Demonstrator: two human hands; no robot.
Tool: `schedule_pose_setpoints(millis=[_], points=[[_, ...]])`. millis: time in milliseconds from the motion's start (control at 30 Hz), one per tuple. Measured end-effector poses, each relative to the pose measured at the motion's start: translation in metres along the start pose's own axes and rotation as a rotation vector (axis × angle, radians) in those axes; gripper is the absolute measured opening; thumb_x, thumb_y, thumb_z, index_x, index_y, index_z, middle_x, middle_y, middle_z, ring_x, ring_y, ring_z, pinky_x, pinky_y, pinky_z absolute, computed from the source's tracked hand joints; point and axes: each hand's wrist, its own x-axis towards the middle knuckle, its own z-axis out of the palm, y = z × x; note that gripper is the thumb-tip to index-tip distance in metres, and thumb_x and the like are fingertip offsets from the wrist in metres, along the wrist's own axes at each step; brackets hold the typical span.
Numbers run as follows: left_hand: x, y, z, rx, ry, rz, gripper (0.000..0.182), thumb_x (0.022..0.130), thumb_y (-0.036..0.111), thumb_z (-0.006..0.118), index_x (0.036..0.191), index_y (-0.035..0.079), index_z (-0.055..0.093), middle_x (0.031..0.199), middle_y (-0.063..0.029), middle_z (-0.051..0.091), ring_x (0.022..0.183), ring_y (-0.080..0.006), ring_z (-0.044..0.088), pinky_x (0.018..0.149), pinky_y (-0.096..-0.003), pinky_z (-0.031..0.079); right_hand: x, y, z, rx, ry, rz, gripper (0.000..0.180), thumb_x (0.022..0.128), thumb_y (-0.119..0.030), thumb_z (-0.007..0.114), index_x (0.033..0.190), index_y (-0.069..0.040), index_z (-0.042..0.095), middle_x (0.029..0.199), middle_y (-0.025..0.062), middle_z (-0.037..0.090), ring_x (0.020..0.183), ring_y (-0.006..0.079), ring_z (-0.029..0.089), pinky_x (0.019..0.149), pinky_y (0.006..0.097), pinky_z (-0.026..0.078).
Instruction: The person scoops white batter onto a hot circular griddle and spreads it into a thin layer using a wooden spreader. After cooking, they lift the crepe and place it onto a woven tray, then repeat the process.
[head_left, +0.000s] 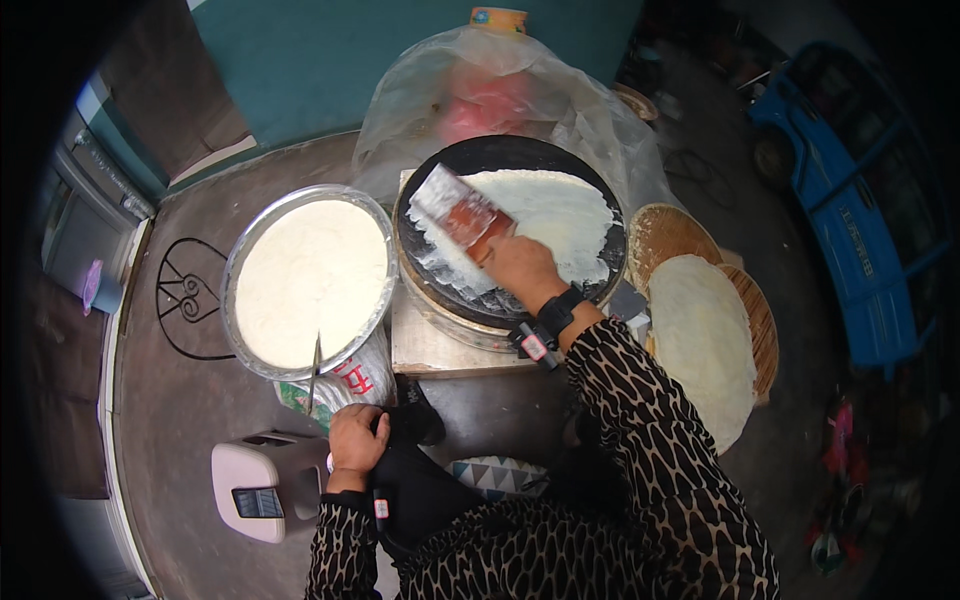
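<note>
My right hand (525, 271) grips a broad, flat scraper (461, 212) smeared with batter, over the left part of a round black griddle (510, 154). Beneath it a thin white layer of batter (562, 217) covers much of the plate, with ragged edges at the left and bottom. My left hand (358, 439) rests on my left knee and holds nothing, fingers somewhat curled. Left of the griddle stands a wide metal basin (232, 322) of pale batter (307, 277), with a thin utensil (316, 375) leaning over its near rim.
On the right, a pale flatbread (701, 337) lies over round woven trays (671, 236). Clear plastic sheeting (420, 82) stands behind the griddle. A light bin-like container (251, 480) is at lower left, a wire stand (184, 300) beside the basin, and a blue vehicle (855, 225) far right.
</note>
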Motion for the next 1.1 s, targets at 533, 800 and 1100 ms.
schedule_pose_setpoints(millis=[533,800,1100], points=[[0.010,0.009,0.003,0.059,0.012,-0.068,0.028,0.082,0.033,0.065,0.075,0.008,0.071,0.080,-0.0101,0.067,0.083,-0.0308,0.063,0.077,-0.0427,0.047,-0.014,0.121,-0.030,1.168,-0.108,0.512,0.052,0.082,-0.046,0.072,0.092,0.005,0.068,0.067,0.0013,0.052,0.053,0.0100,0.045,0.044,0.0245,0.030],[0.012,0.010,0.002,0.058,0.057,-0.042,0.029,0.083,0.031,0.065,0.072,0.006,0.068,0.076,-0.0110,0.065,0.079,-0.0319,0.062,0.073,-0.0434,0.047,0.029,-0.007,0.010,0.273,0.041,-0.002,0.033,0.088,-0.033,0.056,0.096,-0.005,0.072,0.088,0.0174,0.072,0.080,0.0329,0.070,0.074,0.0423,0.054],[0.011,0.009,0.005,0.070,0.067,-0.038,0.030,0.084,0.033,0.065,0.072,0.005,0.068,0.077,-0.0109,0.065,0.079,-0.0317,0.062,0.074,-0.0437,0.047,-0.003,0.137,-0.036,0.102,0.110,0.497,0.049,0.092,-0.044,0.049,0.107,-0.003,0.070,0.110,0.0257,0.066,0.106,0.0406,0.062,0.090,0.0480,0.049]])
